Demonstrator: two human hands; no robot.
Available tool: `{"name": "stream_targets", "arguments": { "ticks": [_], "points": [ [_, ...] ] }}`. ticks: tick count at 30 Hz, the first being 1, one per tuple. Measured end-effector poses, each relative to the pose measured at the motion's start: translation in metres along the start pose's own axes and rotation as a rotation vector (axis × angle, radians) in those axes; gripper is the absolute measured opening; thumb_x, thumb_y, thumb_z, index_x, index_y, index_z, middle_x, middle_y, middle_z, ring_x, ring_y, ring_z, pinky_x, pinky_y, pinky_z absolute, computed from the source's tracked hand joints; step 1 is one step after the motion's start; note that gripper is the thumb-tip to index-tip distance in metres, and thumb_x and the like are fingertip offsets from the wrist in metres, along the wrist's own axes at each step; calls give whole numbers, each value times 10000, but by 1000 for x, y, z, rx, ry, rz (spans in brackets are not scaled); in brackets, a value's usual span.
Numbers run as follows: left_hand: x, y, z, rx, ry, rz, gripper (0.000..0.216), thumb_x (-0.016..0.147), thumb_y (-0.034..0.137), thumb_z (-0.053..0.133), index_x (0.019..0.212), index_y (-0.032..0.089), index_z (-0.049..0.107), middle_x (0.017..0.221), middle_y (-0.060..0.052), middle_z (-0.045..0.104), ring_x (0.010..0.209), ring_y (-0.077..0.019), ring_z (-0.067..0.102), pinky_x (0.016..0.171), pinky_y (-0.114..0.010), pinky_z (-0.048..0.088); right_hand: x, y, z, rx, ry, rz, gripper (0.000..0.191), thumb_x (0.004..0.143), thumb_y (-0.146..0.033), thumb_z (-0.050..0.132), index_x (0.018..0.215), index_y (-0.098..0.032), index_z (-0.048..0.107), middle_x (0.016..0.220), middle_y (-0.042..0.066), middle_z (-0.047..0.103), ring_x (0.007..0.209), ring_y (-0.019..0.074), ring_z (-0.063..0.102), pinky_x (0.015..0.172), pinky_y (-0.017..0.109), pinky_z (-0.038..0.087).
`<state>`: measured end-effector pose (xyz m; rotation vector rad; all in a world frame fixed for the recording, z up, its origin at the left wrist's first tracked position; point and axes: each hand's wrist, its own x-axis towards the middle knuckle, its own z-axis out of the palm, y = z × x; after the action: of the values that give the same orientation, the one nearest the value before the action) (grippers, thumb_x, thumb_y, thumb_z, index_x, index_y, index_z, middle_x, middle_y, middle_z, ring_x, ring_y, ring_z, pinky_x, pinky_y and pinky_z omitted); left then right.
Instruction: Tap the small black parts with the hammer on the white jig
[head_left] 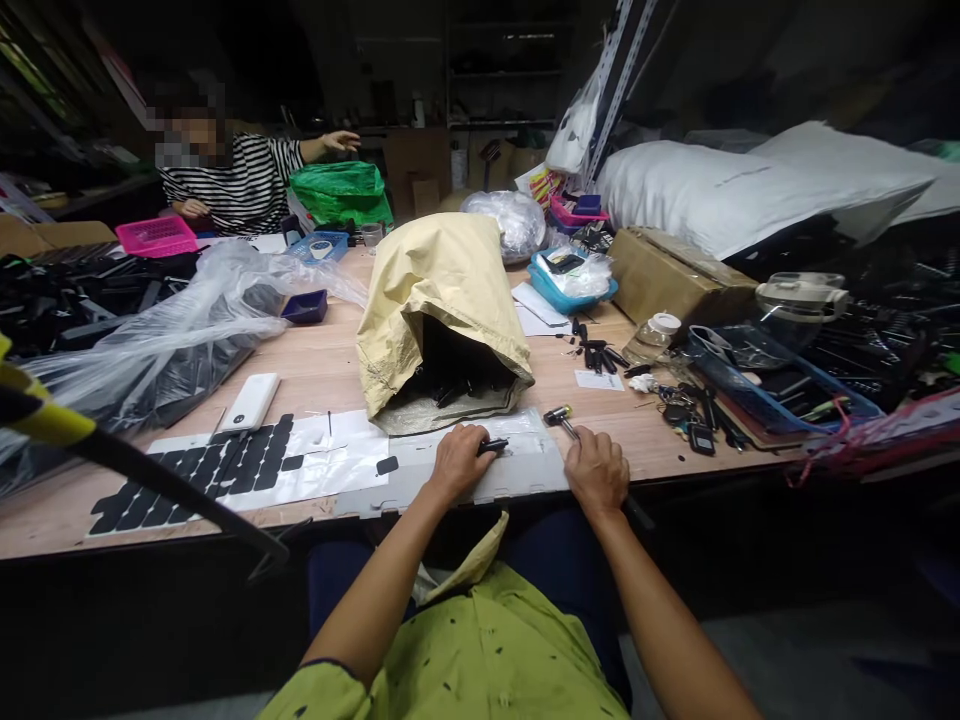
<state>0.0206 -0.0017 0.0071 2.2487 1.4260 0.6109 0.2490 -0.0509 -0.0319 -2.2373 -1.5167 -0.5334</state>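
My left hand (459, 462) is closed on a small black cylindrical part (493, 445), whose end sticks out to the right over a grey work board (525, 470). In my right hand (598, 470) is a small hammer (559, 414), its head up and to the left, its dark handle coming out below the fist. Just beyond the board lies a big cream woven sack (442, 270), its mouth facing me with black parts (450, 388) inside. The hammer head is apart from the black part.
Left of the board are a white sheet with black stickers (255, 460) and a white power bank (251, 402). Loose black parts (596, 352), a jar (652, 338) and a blue tray (780, 385) lie right. A co-worker in a striped shirt (255, 180) sits across, near a green bag (341, 192).
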Motion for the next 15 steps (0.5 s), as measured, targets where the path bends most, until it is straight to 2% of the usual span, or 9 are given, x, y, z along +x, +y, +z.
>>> {"name": "stream_targets", "arguments": {
  "ticks": [8, 12, 15],
  "points": [
    [3, -15, 18, -136, 75, 1, 124, 757, 238, 783, 862, 221, 719, 845, -29, 651, 882, -213, 569, 819, -350, 447, 6, 6, -6, 137, -61, 5, 242, 865, -169, 559, 1049, -210, 710, 857, 67, 594, 817, 200, 483, 664, 301, 291],
    [3, -18, 22, -191, 98, 12, 117, 731, 248, 807, 827, 223, 745, 797, -23, 649, 853, -206, 568, 798, -347, 447, -1, 5, -18, 383, -102, 1, 300, 880, -173, 514, 1091, -236, 718, 872, 57, 651, 843, 201, 561, 707, 298, 395],
    [2, -20, 25, -210, 110, 27, 99, 730, 278, 815, 801, 225, 771, 744, -23, 637, 815, -201, 564, 788, -351, 447, -16, -8, -32, 652, -107, -29, 332, 922, -229, 453, 1128, -251, 713, 1003, 59, 710, 932, 201, 631, 788, 308, 480]
  ]
}}
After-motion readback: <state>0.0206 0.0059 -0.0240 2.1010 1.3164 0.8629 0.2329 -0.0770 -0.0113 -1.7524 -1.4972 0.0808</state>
